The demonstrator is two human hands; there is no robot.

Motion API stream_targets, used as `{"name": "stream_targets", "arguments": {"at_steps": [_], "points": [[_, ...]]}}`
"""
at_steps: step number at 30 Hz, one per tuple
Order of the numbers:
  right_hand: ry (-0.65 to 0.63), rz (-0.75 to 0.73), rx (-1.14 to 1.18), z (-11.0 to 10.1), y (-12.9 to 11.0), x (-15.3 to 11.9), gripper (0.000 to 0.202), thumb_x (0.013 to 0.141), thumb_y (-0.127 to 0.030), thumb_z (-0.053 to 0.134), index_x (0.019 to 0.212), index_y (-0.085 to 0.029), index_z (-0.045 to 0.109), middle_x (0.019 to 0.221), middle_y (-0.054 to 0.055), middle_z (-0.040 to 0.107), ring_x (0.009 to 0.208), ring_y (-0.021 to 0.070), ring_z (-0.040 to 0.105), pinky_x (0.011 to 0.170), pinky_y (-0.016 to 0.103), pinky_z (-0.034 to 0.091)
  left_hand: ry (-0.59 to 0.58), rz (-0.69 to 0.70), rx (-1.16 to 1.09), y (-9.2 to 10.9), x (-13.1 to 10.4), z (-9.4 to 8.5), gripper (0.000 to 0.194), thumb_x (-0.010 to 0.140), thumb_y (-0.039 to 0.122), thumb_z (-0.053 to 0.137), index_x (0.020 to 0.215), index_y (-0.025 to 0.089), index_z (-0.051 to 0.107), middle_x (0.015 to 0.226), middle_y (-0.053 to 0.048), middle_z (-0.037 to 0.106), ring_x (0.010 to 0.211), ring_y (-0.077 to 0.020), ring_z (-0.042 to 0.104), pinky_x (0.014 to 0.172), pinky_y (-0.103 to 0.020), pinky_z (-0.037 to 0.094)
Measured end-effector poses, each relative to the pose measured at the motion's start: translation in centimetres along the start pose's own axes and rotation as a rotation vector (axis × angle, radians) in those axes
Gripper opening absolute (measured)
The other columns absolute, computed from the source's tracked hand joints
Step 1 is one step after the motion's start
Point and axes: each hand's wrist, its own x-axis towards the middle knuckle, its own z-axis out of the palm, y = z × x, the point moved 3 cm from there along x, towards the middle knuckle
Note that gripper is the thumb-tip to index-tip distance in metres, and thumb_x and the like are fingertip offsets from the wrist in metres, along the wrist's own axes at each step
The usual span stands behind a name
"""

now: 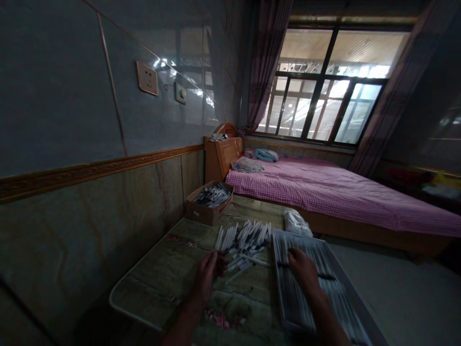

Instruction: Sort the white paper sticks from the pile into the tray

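Note:
A loose pile of slim white pen-like sticks (248, 238), some with dark ends, lies on the table. My left hand (209, 271) is at the pile's near left edge, its fingers curled in and partly hidden; what they hold I cannot make out. To the right, a shallow pale tray (279, 298) contains similar sticks (334, 293) laid side by side, with dark bands across them. My right hand (302, 266) is over the tray's left part, fingers closed together. Anything inside that grip is hidden, and the area is blurred.
A cardboard box (203, 214) full of similar sticks stands at the table's far left corner, by the wall. Behind the tray lies a white plastic bag (297, 223). The patterned table (154, 283) has a pale rim. A bed (306, 180) with a pink checked cover stands beyond.

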Motion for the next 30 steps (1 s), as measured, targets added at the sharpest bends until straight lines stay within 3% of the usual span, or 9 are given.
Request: {"name": "stream_targets", "arguments": {"at_steps": [3,6,10,15,19,23,30], "points": [[0.074,-0.149,0.161,0.0,-3.7,-2.3,0.034,0.088,-0.028,0.040,0.102,-0.017,0.069,0.102,0.010,0.071,0.093,0.0200,0.066,0.078,0.026,0.046,0.059,0.039,0.011,0.0,0.1,-0.2,0.055,0.059,0.062,0.074,0.086,0.013,0.068,0.064,-0.004,0.069,0.055,-0.0155,0.062,0.047,-0.023,0.045],[0.064,-0.340,0.252,2.0,-8.0,-5.7,0.033,0.089,-0.026,0.040,0.106,-0.019,0.067,0.103,0.008,0.070,0.095,0.0192,0.066,0.082,0.027,0.048,0.134,0.110,0.067,0.2,-0.1,-0.5,0.053,0.060,0.063,0.072,0.081,0.015,0.067,0.063,-0.002,0.067,0.053,-0.0141,0.060,0.047,-0.023,0.044],[0.026,-0.300,0.068,6.0,-11.1,-8.6,0.047,0.083,-0.008,0.038,0.122,-0.020,0.060,0.121,0.009,0.063,0.097,0.0189,0.066,0.077,0.026,0.048,0.202,0.178,0.150,0.5,-0.5,-0.6,0.051,0.060,0.065,0.070,0.076,0.017,0.065,0.062,-0.002,0.066,0.052,-0.0139,0.057,0.046,-0.023,0.042],[0.009,-0.150,-0.205,7.7,-10.8,-7.9,0.059,0.076,0.002,0.040,0.130,-0.016,0.055,0.134,0.014,0.055,0.115,0.0242,0.058,0.085,0.029,0.046,0.175,0.169,0.243,0.3,-0.9,-0.4,0.053,0.061,0.067,0.067,0.077,0.016,0.066,0.062,-0.002,0.064,0.051,-0.0137,0.054,0.044,-0.022,0.039],[0.008,-0.158,-0.273,7.6,-10.0,-7.1,0.053,0.079,0.000,0.039,0.127,-0.015,0.058,0.121,0.013,0.063,0.107,0.0255,0.059,0.084,0.031,0.045,0.116,0.187,0.353,0.2,-1.0,0.0,0.054,0.063,0.068,0.065,0.077,0.016,0.069,0.061,-0.003,0.065,0.048,-0.0138,0.051,0.042,-0.022,0.034],[0.039,-0.158,-0.255,7.9,-9.7,-7.1,0.047,0.083,-0.003,0.040,0.122,-0.019,0.061,0.113,0.011,0.064,0.102,0.0245,0.058,0.079,0.030,0.044,0.130,0.199,0.349,0.2,-1.0,0.0,0.052,0.064,0.068,0.065,0.075,0.017,0.069,0.061,-0.004,0.066,0.051,-0.0157,0.054,0.043,-0.023,0.035],[0.033,-0.178,-0.271,7.7,-10.1,-7.0,0.028,0.085,-0.009,0.046,0.096,-0.023,0.067,0.097,0.008,0.064,0.094,0.0234,0.057,0.072,0.028,0.041,0.153,0.195,0.345,0.1,-0.8,-0.3,0.052,0.065,0.068,0.064,0.076,0.017,0.068,0.061,-0.003,0.066,0.051,-0.0147,0.053,0.045,-0.022,0.036]]}}
